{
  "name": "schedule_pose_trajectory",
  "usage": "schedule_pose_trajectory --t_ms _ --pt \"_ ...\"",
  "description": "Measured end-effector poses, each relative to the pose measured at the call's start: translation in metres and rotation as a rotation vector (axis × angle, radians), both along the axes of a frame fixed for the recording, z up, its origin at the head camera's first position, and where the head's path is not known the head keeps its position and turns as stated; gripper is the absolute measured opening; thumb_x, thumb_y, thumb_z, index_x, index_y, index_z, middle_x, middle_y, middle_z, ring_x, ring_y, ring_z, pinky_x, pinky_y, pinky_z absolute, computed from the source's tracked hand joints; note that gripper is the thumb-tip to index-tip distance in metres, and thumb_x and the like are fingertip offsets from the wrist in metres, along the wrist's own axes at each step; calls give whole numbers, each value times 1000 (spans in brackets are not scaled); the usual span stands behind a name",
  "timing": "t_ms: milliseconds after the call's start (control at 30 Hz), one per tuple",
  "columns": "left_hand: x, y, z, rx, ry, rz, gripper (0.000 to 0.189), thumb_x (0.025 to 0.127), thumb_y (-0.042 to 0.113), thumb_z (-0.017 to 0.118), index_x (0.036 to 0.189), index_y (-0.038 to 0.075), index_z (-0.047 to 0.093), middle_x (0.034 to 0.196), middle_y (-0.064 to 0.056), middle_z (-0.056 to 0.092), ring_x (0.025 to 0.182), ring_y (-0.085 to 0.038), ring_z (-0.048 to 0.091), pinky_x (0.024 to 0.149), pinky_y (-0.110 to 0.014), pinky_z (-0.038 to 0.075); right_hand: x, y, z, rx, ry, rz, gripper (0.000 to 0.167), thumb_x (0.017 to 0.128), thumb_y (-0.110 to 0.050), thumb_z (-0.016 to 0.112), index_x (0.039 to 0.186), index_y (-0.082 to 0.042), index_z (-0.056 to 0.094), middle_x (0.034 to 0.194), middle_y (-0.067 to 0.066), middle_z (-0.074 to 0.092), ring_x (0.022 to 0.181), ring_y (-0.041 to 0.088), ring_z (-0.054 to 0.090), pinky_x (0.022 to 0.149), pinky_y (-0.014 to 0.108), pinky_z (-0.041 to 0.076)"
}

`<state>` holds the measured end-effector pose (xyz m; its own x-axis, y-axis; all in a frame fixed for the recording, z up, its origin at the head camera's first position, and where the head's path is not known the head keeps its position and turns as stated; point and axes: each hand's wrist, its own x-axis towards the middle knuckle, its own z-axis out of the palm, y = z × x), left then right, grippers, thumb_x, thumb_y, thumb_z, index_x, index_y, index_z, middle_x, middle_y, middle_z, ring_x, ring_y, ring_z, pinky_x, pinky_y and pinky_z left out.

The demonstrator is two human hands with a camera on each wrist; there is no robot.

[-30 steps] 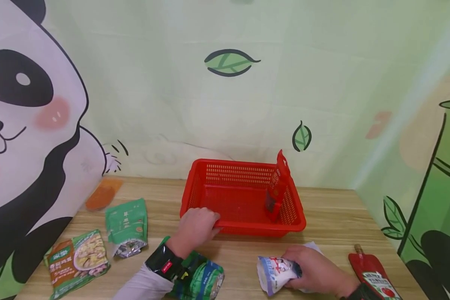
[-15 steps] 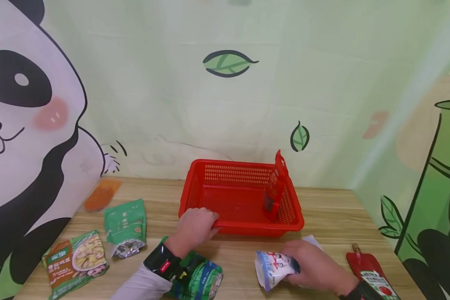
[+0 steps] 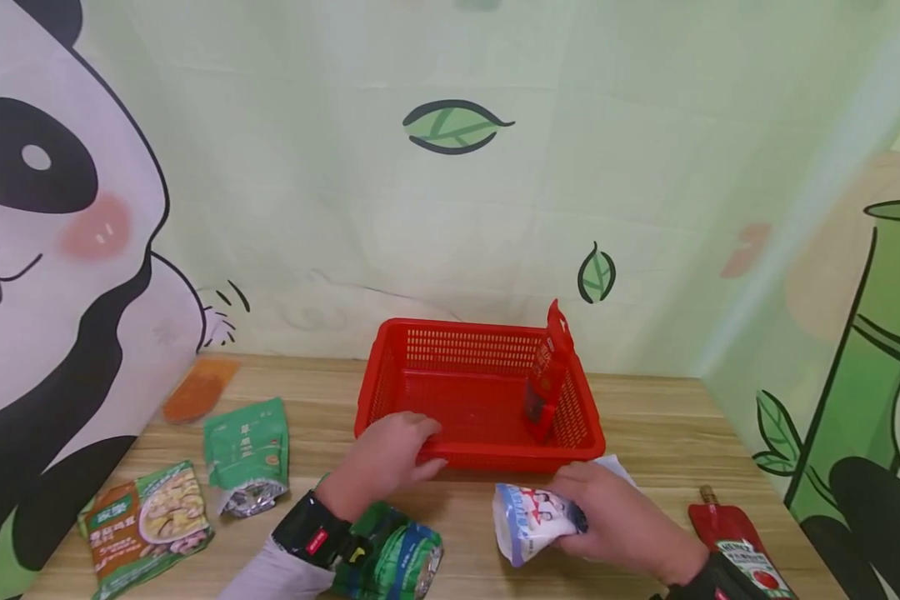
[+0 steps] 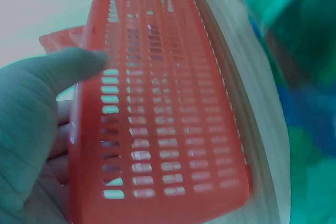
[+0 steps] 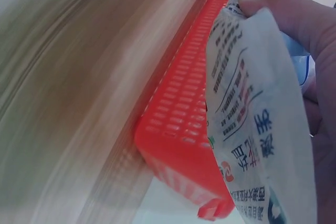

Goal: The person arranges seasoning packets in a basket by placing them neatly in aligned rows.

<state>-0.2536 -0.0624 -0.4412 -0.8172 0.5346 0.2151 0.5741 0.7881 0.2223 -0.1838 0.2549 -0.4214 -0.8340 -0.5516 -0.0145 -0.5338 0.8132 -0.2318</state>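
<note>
My right hand (image 3: 607, 517) grips a white-and-blue bag of salt (image 3: 534, 521) by its middle, just in front of the basket's near right corner. In the right wrist view the printed back of the salt bag (image 5: 252, 114) fills the right side, thumb on top. My left hand (image 3: 386, 458) is at the near rim of the red plastic basket (image 3: 480, 457), thumb spread from the fingers. The left wrist view has the thumb outside the basket wall (image 4: 163, 129) and the fingers behind the rim. A red packet (image 3: 547, 375) stands upright inside the basket's right end.
Under my left forearm lies a green packet (image 3: 397, 554). Farther left are a green pouch (image 3: 247, 450), a brown-and-green food packet (image 3: 150, 525) and an orange flat piece (image 3: 201, 389). A red Heinz ketchup pouch (image 3: 742, 546) lies at right. A printed cloth backdrop (image 3: 330, 208) rises behind the table.
My right hand has brought the salt bag slightly up and left, toward the basket. My left thumb has spread away from the fingers at the rim. The view has shifted slightly.
</note>
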Motion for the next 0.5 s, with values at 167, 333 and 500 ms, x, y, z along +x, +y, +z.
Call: schedule_pose_trajectory --t_ms 167,333,500 --pt "21 5 2 181 -38 -109 55 90 46 76 135 18 62 129 2 70 113 -14 67 97 -35 58 4 -5 2 -30 69 47 42 77 -36 89 114 -27 72 106 -21 63 100 2 55 92 35 55" --pt "44 17 8 351 -172 -206 55 95 47 69 141 20 57 136 5 65 124 -12 63 103 -36 55 7 -10 4 -39 134 62 44 75 -37 91 113 -27 72 106 -21 64 102 3 56 94 36 55" --pt "64 29 13 489 -403 -202 56 96 49 69 144 26 50 139 8 60 127 -10 59 107 -36 52 10 -15 9 -45 171 57 48 74 -39 92 115 -26 72 107 -20 66 102 2 57 94 36 56"
